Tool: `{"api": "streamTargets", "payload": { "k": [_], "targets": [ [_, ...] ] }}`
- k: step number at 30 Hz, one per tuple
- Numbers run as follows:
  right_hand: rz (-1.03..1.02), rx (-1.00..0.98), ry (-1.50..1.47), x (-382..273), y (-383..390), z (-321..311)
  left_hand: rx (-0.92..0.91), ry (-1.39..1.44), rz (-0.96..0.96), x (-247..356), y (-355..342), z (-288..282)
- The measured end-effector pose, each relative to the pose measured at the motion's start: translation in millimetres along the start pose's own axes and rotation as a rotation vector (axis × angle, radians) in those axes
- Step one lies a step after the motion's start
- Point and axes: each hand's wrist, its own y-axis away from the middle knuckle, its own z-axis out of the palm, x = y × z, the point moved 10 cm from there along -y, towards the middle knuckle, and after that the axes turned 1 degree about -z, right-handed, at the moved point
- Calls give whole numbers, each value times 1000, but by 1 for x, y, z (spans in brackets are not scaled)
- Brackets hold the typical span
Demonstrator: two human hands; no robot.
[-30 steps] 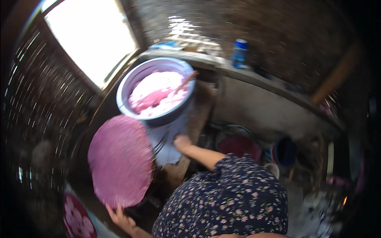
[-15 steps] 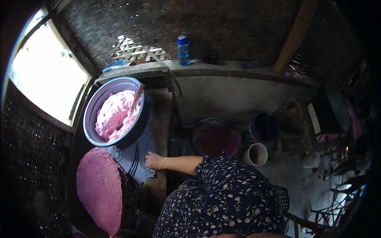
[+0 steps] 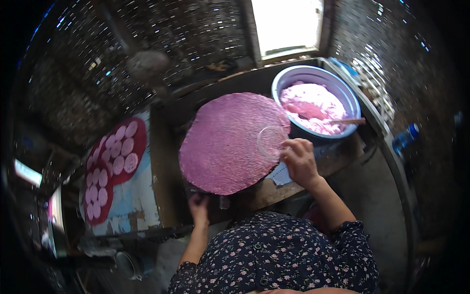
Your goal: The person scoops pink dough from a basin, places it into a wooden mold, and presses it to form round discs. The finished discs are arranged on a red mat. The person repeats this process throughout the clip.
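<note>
My right hand [image 3: 299, 159] has its fingers closed on a translucent ring [image 3: 259, 142] over the right side of a large, textured pink round sheet [image 3: 227, 139]. My left hand [image 3: 199, 208] is just below the sheet's lower-left edge, its fingers blurred and partly in shadow. Under the right side, part of a lacy cloth [image 3: 279, 174] shows. A blue-grey basin [image 3: 284, 76] behind holds a pink, fluffy mass [image 3: 311, 100] with a wooden stick [image 3: 347, 121] resting in it.
At left, red sheets bearing several pale pink discs [image 3: 116, 149] lie on a worn blue board [image 3: 132, 215]. A metal pot [image 3: 128, 264] is below it. A blue bottle [image 3: 405, 138] stands at right. Woven walls [image 3: 196, 34] surround a bright window [image 3: 284, 24].
The view has swung left, bringing the discs into view. My right hand has left the cloth and now grips the ring over the pink sheet.
</note>
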Motion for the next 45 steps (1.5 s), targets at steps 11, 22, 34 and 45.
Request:
{"api": "streamTargets", "payload": {
  "k": [11,22,34,45],
  "targets": [
    [-454,-500,-91,-58,-3,90,-186,-596,8,-65,2,80],
    [-232,-648,17,22,-33,132,-192,288,-81,-66,106,41],
    [-79,-914,-1064,-79,-14,91,-85,202,470,109,116,-19],
    [573,-1367,-1519,-81,33,80,-1035,337,601,281,103,53]
  ]
}}
